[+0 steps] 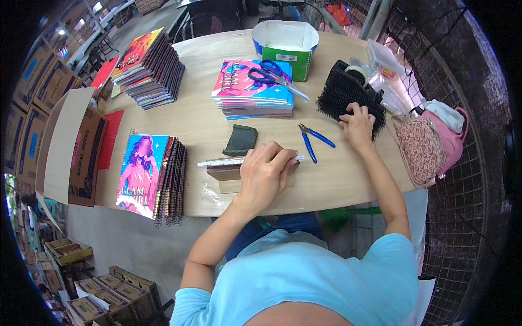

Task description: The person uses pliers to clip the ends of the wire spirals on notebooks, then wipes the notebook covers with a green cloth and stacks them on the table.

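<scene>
A blue shirt (304, 277) lies nearest. The left hand (265, 169) clamps a white strip (220, 162); the right hand (359, 126) touches black coils (338, 98), grip unclear.

Left hand (266, 171) grips the white strip (220, 162), right hand (359, 126) rests on the black wire coils (333, 99)! Blue-handled pliers (305, 131) lie spread between them on the table (198, 117), scissors (279, 80) rest across the stacked notebooks (228, 81), and a green box (296, 66) stands just behind.
</scene>
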### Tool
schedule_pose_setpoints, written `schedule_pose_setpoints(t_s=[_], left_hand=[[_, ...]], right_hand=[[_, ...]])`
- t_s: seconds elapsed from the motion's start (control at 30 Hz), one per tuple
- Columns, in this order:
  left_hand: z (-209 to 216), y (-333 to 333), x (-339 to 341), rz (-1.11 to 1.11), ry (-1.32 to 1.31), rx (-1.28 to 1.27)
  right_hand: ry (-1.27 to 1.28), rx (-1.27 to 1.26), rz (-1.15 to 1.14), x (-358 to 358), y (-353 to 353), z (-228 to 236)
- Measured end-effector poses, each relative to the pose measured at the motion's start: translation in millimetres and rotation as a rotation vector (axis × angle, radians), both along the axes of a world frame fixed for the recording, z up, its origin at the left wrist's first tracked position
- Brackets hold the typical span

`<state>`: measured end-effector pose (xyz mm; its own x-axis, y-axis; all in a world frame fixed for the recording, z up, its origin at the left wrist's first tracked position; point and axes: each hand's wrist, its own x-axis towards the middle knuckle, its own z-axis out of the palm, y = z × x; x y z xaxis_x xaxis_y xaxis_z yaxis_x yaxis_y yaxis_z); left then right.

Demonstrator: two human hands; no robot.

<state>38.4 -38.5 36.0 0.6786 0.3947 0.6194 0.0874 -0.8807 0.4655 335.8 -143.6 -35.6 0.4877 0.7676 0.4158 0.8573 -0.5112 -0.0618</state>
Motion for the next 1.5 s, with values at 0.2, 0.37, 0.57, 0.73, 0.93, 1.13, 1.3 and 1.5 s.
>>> schedule_pose_setpoints(t_s=[0.2,0.37,0.57,0.73,0.93,1.13,1.3,1.5], left_hand=[[-2,3,3,0.009,0.013,0.004],[-2,4,6,0.006,0.009,0.003],[-1,3,6,0.007,0.0,0.016],[-1,3,4,0.009,-0.02,0.038],[-2,1,3,-0.001,-0.025,0.048],[-2,3,8,0.027,-0.02,0.043],[0,3,9,0.045,0.001,0.04],[-3,3,13,0.093,-0.005,0.044]], right_hand=[[-0.002,0.033,0.074,10,-4,28],[0.303,0.261,0.41,27,5,24],[0.232,0.176,0.444,9,7,47],[0.506,0.173,0.688,-58,3,79],[0.705,0.243,0.817,-82,-2,73],[0.781,0.31,0.885,-88,4,72],[0.9,0.303,0.904,-87,7,68],[0.888,0.267,0.904,-85,12,74]])
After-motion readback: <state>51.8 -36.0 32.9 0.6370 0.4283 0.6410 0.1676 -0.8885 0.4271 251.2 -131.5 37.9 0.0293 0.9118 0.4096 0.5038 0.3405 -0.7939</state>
